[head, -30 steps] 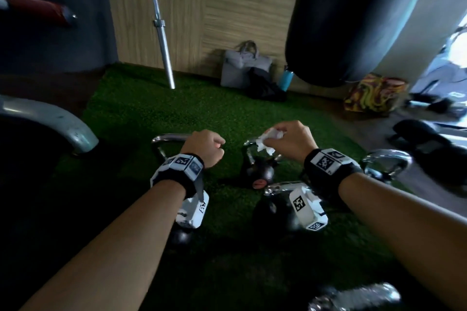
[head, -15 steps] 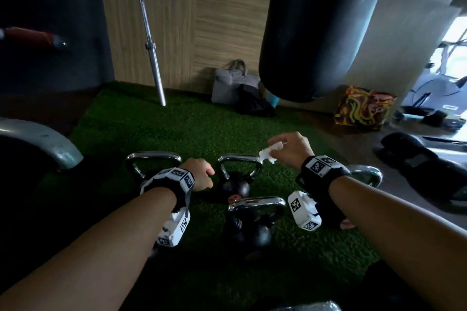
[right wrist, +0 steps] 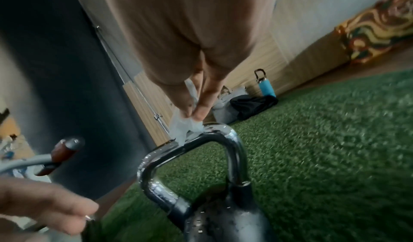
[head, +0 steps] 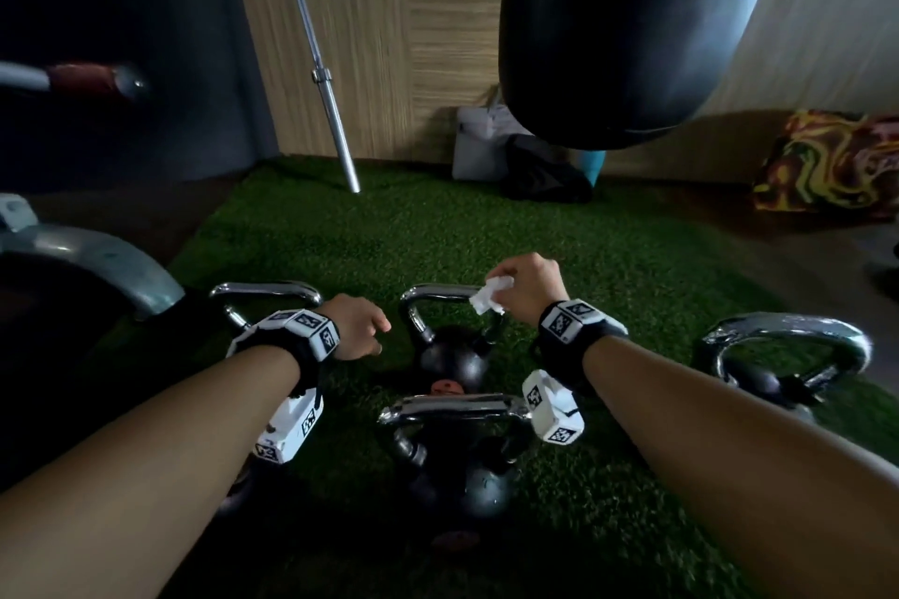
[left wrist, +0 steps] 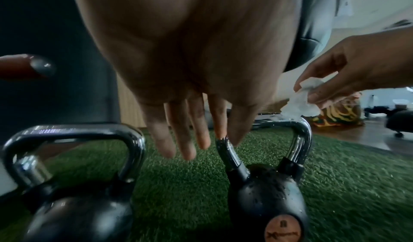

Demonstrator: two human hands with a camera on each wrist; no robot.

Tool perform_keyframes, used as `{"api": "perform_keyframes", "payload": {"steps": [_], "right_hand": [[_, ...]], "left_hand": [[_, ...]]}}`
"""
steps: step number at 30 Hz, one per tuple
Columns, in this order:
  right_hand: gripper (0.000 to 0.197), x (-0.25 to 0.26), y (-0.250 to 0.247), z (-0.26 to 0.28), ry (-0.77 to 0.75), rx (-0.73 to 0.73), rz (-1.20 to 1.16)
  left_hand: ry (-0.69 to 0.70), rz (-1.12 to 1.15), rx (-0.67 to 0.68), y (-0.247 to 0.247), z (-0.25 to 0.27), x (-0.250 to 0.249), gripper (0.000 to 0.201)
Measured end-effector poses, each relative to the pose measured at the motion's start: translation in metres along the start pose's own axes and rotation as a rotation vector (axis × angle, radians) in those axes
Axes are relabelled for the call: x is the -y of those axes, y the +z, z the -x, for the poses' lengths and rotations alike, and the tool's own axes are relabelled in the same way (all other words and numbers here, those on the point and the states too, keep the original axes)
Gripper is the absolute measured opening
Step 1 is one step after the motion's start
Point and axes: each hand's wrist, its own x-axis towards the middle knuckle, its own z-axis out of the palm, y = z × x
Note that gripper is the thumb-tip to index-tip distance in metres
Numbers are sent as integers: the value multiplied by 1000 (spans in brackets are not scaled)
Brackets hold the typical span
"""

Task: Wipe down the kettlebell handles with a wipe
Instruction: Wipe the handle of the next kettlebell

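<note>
Several black kettlebells with chrome handles stand on green turf (head: pixel 608 258). My right hand (head: pixel 528 285) pinches a crumpled white wipe (head: pixel 489 299) against the right top corner of the middle kettlebell's handle (head: pixel 442 294). The right wrist view shows the wipe (right wrist: pixel 183 127) draped on that handle (right wrist: pixel 232 143), which is beaded with drops. My left hand (head: pixel 362 331) hovers empty with relaxed fingers (left wrist: pixel 185 136) beside the handle's left post (left wrist: pixel 228 154); I cannot tell whether it touches. Another kettlebell's handle (head: pixel 265 292) is to its left.
A near kettlebell (head: pixel 452 409) stands below my wrists and another (head: pixel 788 336) to the right. A punching bag (head: pixel 622 24) hangs ahead. A barbell (head: pixel 326 78), bags (head: pixel 479 146) and a blue bottle (right wrist: pixel 267 87) are by the wall. A grey machine frame (head: pixel 97 258) curves at left.
My right hand has slid the wipe along the middle handle to its right corner. My left hand has loosened from a fist and dropped beside that kettlebell. My view has tipped up.
</note>
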Motion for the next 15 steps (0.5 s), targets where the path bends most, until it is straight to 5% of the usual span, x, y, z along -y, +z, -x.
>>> {"api": "perform_keyframes", "payload": {"steps": [8, 15], "right_hand": [[21, 3, 2, -21, -101, -28, -54], [15, -2, -7, -33, -288, -42, 72]], "left_hand": [[-126, 2, 45, 8, 1, 8, 41], [-163, 244, -28, 48, -44, 10, 52]]}}
